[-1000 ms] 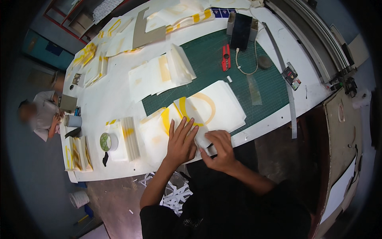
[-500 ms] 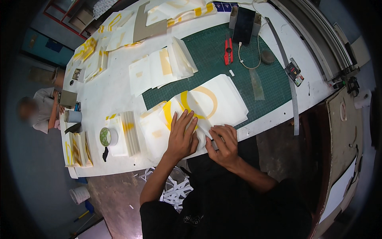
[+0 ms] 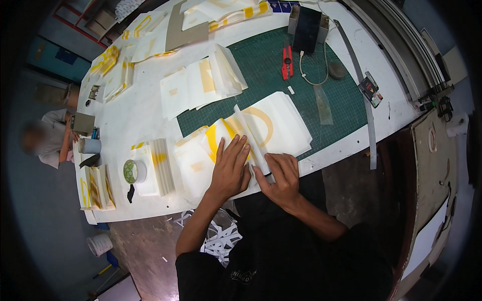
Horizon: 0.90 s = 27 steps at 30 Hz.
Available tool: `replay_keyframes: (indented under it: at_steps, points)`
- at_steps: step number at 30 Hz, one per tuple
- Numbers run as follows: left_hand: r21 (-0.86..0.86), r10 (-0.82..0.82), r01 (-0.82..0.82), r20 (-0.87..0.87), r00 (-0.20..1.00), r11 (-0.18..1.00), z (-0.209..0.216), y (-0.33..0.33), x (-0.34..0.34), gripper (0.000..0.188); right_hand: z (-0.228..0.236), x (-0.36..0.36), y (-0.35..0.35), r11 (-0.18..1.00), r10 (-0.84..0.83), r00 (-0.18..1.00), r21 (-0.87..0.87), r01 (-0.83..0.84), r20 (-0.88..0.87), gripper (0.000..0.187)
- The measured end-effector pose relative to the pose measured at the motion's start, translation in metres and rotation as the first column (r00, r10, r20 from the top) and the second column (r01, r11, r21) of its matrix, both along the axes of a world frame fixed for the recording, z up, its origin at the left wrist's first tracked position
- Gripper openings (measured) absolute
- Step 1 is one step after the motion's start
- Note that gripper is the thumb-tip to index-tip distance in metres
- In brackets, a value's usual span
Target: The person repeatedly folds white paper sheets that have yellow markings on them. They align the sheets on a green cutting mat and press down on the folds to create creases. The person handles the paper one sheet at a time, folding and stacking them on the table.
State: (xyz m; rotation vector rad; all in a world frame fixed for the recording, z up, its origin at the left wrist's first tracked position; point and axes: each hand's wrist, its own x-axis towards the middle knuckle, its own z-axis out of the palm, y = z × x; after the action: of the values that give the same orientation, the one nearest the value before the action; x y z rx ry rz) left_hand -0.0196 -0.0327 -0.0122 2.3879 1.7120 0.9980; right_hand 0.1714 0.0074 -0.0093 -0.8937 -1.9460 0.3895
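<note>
A white paper sheet point(image 3: 219, 136) with yellow print lies near the table's front edge, with a raised fold point(image 3: 246, 127) running up its middle. My left hand point(image 3: 231, 168) rests flat on the sheet, left of the fold, fingers stretched out. On the other side, my right hand point(image 3: 282, 176) pinches the near end of the fold between thumb and fingers. To the right, under the fold, lies a stack of white sheets point(image 3: 288, 123) with a pale yellow curve. The contact of the right fingertips with the paper is partly hidden.
On the green cutting mat point(image 3: 331, 138) lie a red cutter point(image 3: 287, 62) and another paper pile point(image 3: 206, 83). A phone point(image 3: 307, 30) stands behind, cabled. A tape roll point(image 3: 134, 171) sits beside folded paper stacks point(image 3: 160, 165) at left. Another person point(image 3: 52, 135) is at the far left.
The fold in the sheet now stands up as a ridge and covers part of the yellow print. My right hand has shifted slightly left with the paper; my left hand stays nearly still.
</note>
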Motion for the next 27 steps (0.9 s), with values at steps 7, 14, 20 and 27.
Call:
replay_keyframes:
  at_steps: [7,14,20,27]
  points:
    - [0.025,0.008,-0.008,0.018,1.000,1.000,-0.004,-0.001,-0.001,0.071,-0.006,0.002,-0.001,1.000,0.030,0.999,0.008,-0.029,-0.028,0.034]
    - [0.042,0.005,-0.006,0.026,1.000,0.999,-0.008,0.000,-0.002,0.076,-0.001,-0.004,-0.005,1.000,0.020,0.996,0.001,-0.020,-0.082,0.030]
    - [0.044,0.015,-0.016,0.015,1.000,0.999,-0.010,-0.001,-0.002,0.078,-0.003,-0.004,-0.007,1.000,0.015,0.994,0.010,-0.014,-0.106,0.027]
    - [0.074,-0.005,0.002,0.037,0.999,0.997,-0.014,-0.001,-0.004,0.090,0.001,-0.004,-0.009,1.000,0.012,0.988,0.016,-0.009,-0.154,0.028]
